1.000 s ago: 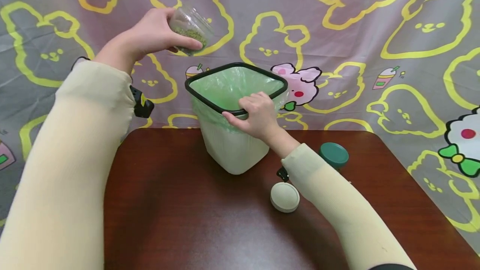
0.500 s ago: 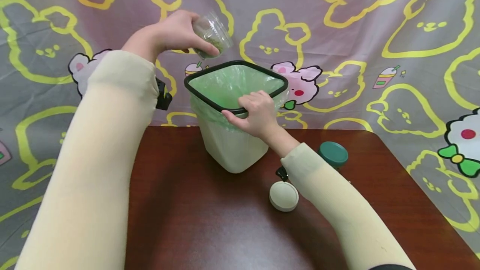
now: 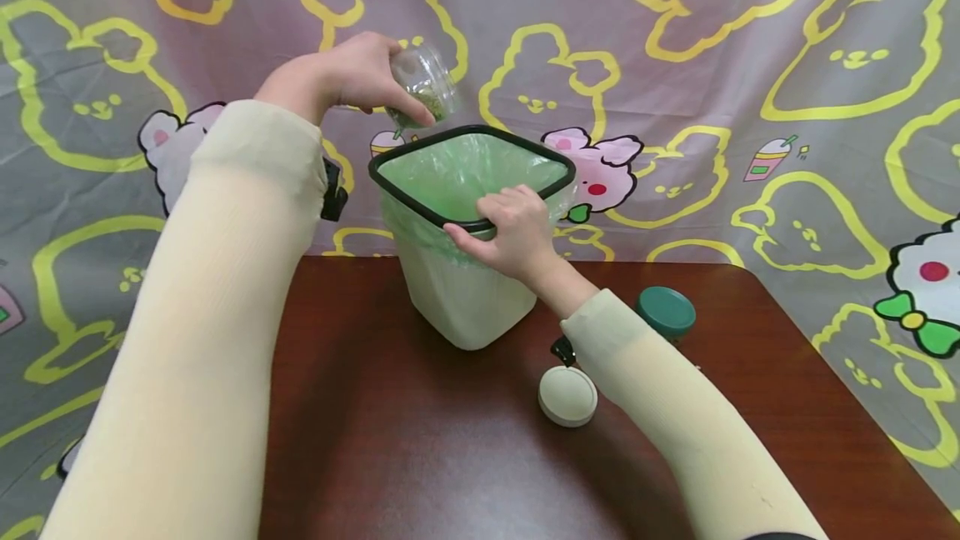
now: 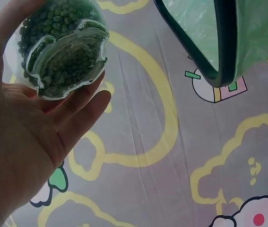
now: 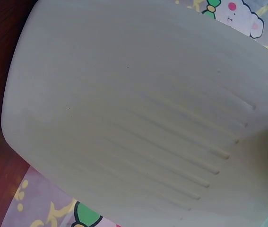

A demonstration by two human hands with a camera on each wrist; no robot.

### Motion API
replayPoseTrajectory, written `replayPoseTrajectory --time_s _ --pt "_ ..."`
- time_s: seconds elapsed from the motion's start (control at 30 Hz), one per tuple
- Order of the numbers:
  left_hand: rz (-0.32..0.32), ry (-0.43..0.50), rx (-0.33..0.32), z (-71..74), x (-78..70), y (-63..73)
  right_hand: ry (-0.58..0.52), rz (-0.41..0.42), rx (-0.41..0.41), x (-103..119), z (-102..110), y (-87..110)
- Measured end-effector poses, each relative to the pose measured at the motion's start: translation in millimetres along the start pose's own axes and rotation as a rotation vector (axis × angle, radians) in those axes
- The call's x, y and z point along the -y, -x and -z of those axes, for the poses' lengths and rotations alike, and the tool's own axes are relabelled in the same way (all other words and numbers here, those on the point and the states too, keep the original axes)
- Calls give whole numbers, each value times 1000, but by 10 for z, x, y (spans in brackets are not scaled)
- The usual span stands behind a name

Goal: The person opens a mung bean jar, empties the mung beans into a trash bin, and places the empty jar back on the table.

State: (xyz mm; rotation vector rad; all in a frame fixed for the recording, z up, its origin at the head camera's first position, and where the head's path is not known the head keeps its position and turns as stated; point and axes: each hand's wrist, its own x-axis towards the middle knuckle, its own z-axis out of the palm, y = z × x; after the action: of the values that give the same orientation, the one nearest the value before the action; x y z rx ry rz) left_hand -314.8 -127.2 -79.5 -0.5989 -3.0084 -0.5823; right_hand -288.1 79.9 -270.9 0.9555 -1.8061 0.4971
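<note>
In the head view my left hand [image 3: 358, 77] grips a clear jar [image 3: 426, 82] by its sides, tilted toward the right. The left wrist view shows small green beans inside the jar [image 4: 67, 47]. This jar is held above and left of a white trash bin [image 3: 465, 298] lined with a green bag [image 3: 457, 169]. My right hand [image 3: 517, 227] grips the bin's black rim [image 3: 420, 208] at the near right side, fingers over the inside and thumb along the outside. Ribbed white bin wall [image 5: 124, 118] fills most of the right wrist view.
A round off-white lid [image 3: 567, 396] lies on the brown table [image 3: 420, 440] in front of the bin. A green-lidded jar [image 3: 666, 311] stands to the right, partly behind my right forearm. Patterned cloth [image 3: 675, 65] hangs behind the table.
My left hand has carried the tilted jar rightward, closer to the bin's opening, and slightly down in the last half second. The right hand stays on the rim.
</note>
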Motion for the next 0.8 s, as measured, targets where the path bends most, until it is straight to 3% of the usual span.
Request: replayPoseTrajectory --time_s 0.27,0.43,0.8 --pt "11 -97 14 58 -27 -28 -1 2 3 -11 -2 12" --pt "0 -129 54 1 -31 -72 6 6 -12 -16 -9 18" --pt "-3 -140 87 -71 -32 -89 2 8 -1 -18 4 16"
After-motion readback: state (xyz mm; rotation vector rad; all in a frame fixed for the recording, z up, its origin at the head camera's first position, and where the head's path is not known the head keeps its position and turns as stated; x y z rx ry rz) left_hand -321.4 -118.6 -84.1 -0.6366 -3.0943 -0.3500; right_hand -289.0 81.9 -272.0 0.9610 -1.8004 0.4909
